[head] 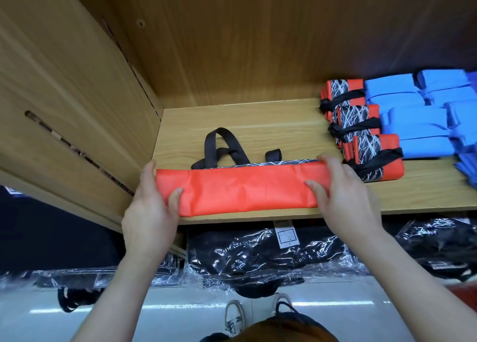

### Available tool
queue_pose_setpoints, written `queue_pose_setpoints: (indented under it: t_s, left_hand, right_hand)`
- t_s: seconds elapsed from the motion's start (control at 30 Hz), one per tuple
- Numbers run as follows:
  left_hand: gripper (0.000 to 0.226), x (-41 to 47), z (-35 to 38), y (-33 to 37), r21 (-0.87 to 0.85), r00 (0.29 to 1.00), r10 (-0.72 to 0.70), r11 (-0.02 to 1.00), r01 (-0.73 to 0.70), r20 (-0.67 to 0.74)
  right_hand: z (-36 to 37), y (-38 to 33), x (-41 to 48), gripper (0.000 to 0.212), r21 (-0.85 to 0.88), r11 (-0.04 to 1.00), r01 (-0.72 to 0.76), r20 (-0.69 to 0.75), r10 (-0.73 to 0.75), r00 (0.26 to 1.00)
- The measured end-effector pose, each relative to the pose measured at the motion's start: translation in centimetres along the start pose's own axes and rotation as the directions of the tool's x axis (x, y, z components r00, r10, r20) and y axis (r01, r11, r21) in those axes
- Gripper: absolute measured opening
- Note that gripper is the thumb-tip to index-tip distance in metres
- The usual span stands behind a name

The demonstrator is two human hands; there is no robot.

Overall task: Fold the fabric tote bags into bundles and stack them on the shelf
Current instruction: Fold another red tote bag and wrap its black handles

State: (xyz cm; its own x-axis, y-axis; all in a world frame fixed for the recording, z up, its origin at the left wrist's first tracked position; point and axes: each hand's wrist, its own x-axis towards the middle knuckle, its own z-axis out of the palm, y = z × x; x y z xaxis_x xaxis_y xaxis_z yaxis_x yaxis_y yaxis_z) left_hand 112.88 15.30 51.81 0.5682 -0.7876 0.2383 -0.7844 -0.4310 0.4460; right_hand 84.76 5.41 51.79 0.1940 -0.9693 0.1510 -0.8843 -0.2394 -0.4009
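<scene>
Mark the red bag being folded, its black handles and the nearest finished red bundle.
red bag (242,189), head view, middle of the folded red strip.
black handles (210,148), head view, left strap of the tall loop.
nearest finished bundle (367,146), head view, patterned band.

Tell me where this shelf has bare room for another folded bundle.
Bare shelf board lies behind the orange tote bag, between the side panel and the orange bundles, apart from the black handles. The right end is packed with blue bundles.

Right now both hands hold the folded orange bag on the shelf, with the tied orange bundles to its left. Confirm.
Wrong side: the head view shows the tied orange bundles to its right. The left hand and right hand do hold the folded orange bag on the shelf.
</scene>
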Motion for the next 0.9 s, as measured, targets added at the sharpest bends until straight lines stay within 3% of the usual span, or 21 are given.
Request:
queue_pose_setpoints:
  t_s: [0.1, 0.17, 0.23, 0.33, 0.4, 0.5, 0.63, 0.7, 0.8, 0.9]
  left_hand:
    - [0.05, 0.0, 0.2, -0.2, 0.179, 0.994, 0.095, 0.98, -0.085, -0.045]
    - [0.034, 0.3, 0.3, -0.7, 0.24, 0.966, 0.253, 0.943, -0.232, -0.06]
    - [0.027, 0.8, 0.5, -1.5, 0.143, 0.907, 0.412, 0.896, -0.42, 0.082]
    - [0.063, 0.8, -0.3, -2.2, -0.051, 0.758, 0.434, 0.88, -0.471, 0.487]
    - [0.082, 0.7, -1.1, -2.9, 0.03, 0.704, 0.453, 0.83, -0.557, 0.547]
    - [0.085, 0.5, -2.1, -3.3, 0.048, 0.696, 0.528, 0.78, -0.624, 0.486]
    - [0.074, 0.3, -4.0, -3.7, 0.014, 0.758, 0.547, 0.808, -0.589, 0.355]
    - [0.059, 0.1, -5.2, -3.5, 0.009, 0.811, 0.505, 0.847, -0.531, 0.295]
    - [0.034, -0.1, -7.2, -2.4, 0.062, 0.829, 0.543, 0.83, -0.554, 0.136]
    - [0.026, -0.2, -10.0, -1.6, 0.141, 0.702, 0.708, 0.704, -0.696, -0.07]
  right_hand:
    - [0.4, -0.6, 0.2, 0.041, -0.15, 0.988, -0.027, 0.049, 0.035, 0.998]
    - [0.8, -0.7, 0.2, 0.035, -0.205, 0.979, 0.011, -0.046, -0.021, 0.999]
    - [1.2, -0.7, 0.2, 0.027, -0.302, 0.947, 0.106, -0.147, -0.156, 0.977]
    - [1.7, -0.8, 0.1, 0.032, -0.324, 0.904, 0.28, -0.026, -0.304, 0.952]
    - [1.3, -0.5, 0.0, 0.038, -0.31, 0.884, 0.35, 0.059, -0.349, 0.935]
    - [0.3, 0.5, 0.2, 0.068, -0.37, 0.801, 0.471, 0.19, -0.431, 0.882]
    - [-1.2, 1.6, 1.2, 0.062, -0.28, 0.767, 0.577, 0.295, -0.504, 0.812]
    - [-2.1, 1.4, 1.9, 0.049, -0.229, 0.759, 0.609, 0.275, -0.55, 0.789]
    - [-3.4, 0.2, 4.2, 0.042, -0.177, 0.758, 0.628, 0.081, -0.625, 0.777]
    - [-3.7, -2.4, 8.4, 0.043, -0.158, 0.769, 0.619, -0.256, -0.637, 0.727]
